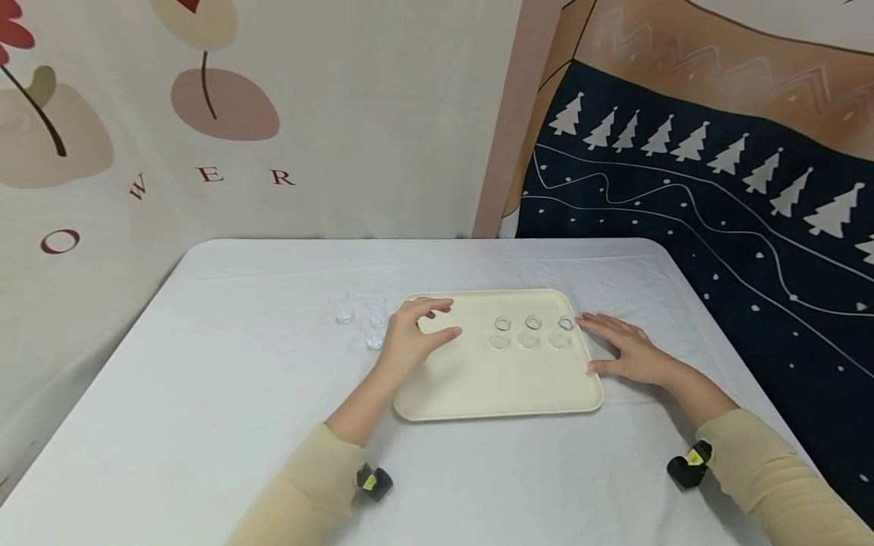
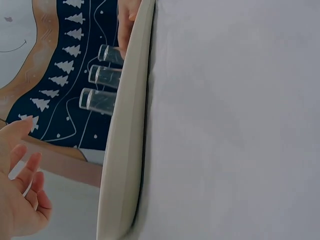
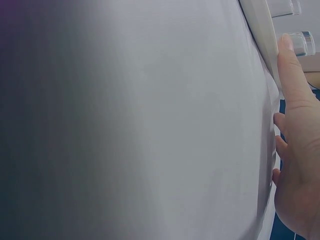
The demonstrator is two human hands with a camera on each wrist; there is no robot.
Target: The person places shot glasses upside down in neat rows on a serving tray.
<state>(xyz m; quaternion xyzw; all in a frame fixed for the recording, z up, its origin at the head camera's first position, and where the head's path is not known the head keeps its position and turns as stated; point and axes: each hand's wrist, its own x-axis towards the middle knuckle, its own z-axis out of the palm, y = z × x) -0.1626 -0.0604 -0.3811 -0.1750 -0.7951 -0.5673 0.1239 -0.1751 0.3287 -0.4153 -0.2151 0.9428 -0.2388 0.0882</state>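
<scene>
A cream tray lies on the white-covered table. Three small clear glasses stand in a row on its right half: a left one, a middle one and a right one. My left hand hovers over the tray's left side, thumb and fingers spread apart with nothing between them. At the tray's right edge is my right hand, its fingers extended and its fingertips right at the rim, close to the right glass. In the left wrist view the tray's side hides the glasses' lower ends.
More clear glasses stand on the tablecloth left of the tray, one farther out and others beside my left hand, such as a nearer glass. Printed cloth hangs behind the table, and a dark tree-patterned cloth hangs at the right.
</scene>
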